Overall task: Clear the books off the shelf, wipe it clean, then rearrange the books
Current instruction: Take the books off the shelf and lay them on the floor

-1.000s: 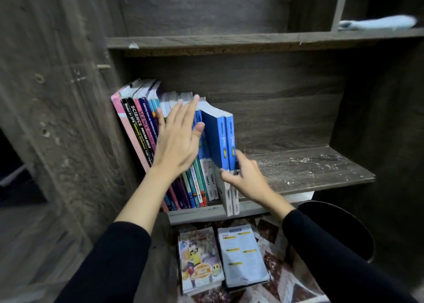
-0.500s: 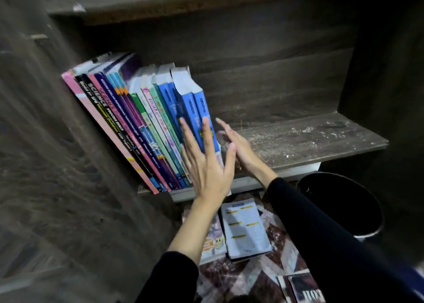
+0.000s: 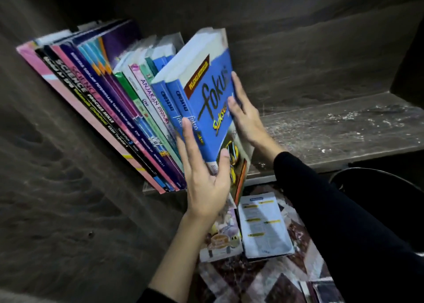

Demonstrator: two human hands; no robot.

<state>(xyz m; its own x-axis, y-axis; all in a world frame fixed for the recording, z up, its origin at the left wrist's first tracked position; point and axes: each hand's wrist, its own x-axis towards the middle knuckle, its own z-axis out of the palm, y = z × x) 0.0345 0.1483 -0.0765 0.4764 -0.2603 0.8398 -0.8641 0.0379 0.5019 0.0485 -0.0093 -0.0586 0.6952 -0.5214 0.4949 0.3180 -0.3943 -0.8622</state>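
A row of books (image 3: 103, 100) leans to the left on the dusty wooden shelf (image 3: 332, 128). At the row's right end, two blue "fokus" books (image 3: 206, 100) are tilted out from the rest. My left hand (image 3: 204, 178) grips their lower end, fingers along the spines and thumb on the front cover. My right hand (image 3: 247, 116) lies with straight fingers against the front cover near its far edge. The right half of the shelf board is bare, with white dust and crumbs on it.
Two books lie flat on the patterned floor below the shelf, a cartoon-covered one (image 3: 221, 236) and a white one (image 3: 263, 227). A black bin (image 3: 376, 192) stands under the shelf's right part. The cabinet's side panel (image 3: 57, 188) closes off the left.
The view has moved closer and lower. My left hand came down from the book tops to the blue books' lower end, and the two blue books have tilted out of the row.
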